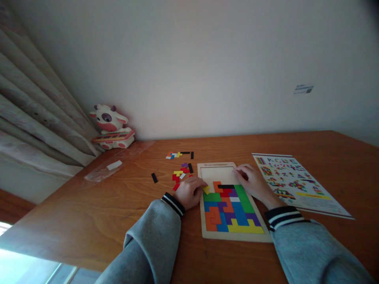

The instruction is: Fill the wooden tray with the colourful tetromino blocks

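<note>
While the coloured pieces fill the near part of my wooden board (237, 236), my left hand (189, 192) is over its edge at ten o'clock, with the fingers drawn nearly together at a small yellow piece (206, 190). They seem to have hold of it, though whether I am pinching it or pressing it down I cannot tell. That piece sits just inside the frame, at the far side of a green piece (212, 197) and to the left of an orange one (217, 186).

My right hand (255, 184) is at about one o'clock on the board, with its fingers curled and the tips close together by the frame's far right corner; whether they grip anything there I cannot tell.

I judge this to be the step of settling the yellow piece among its neighbours. It seems to call for a small turn or nudge to square its edges, then a light press to lay it flat, minding the black strip (226, 186) at its three o'clock. Loose pieces (178, 173) lie on the table (118, 213), off the board at ten o'clock.
</note>
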Demonstrator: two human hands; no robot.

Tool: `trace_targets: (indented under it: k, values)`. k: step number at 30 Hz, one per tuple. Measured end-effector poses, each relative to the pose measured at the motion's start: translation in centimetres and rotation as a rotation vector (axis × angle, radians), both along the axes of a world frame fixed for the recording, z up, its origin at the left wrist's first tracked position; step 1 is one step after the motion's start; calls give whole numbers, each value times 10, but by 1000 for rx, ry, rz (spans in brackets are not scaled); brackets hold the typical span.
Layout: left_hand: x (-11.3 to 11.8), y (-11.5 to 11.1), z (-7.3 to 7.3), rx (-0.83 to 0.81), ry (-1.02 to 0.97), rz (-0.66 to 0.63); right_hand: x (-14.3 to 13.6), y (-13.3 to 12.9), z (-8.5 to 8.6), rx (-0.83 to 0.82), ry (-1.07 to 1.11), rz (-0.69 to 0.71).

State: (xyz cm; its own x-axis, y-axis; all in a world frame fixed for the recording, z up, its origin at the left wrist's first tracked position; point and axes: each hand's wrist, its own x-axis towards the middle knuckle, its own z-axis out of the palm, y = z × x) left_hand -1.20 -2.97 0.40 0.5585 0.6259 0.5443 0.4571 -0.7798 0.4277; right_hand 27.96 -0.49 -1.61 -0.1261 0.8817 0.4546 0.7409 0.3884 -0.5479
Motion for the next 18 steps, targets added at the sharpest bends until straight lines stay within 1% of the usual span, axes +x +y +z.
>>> trace_targets:
  k: [3, 6, 9, 13, 16, 18]
  values:
    - [-2, -3, 6, 67, 97, -30, 1, 0, -1, 0, -5, 1]
    - [-3, -7, 9, 132, 165, -42, 1, 0, -1, 1, -4, 7]
    - [-3, -9, 7, 122, 187, -69, 1, 1, -1, 7, -10, 11]
    - [-4, -10, 6, 93, 214, -59, 2, 2, -3, 18, -12, 16]
    - [-4, -11, 9, 107, 284, -76, 3, 3, -4, 17, -18, 12]
    - [-4, -12, 10, 126, 296, -80, 3, 3, -5, 13, -19, 3]
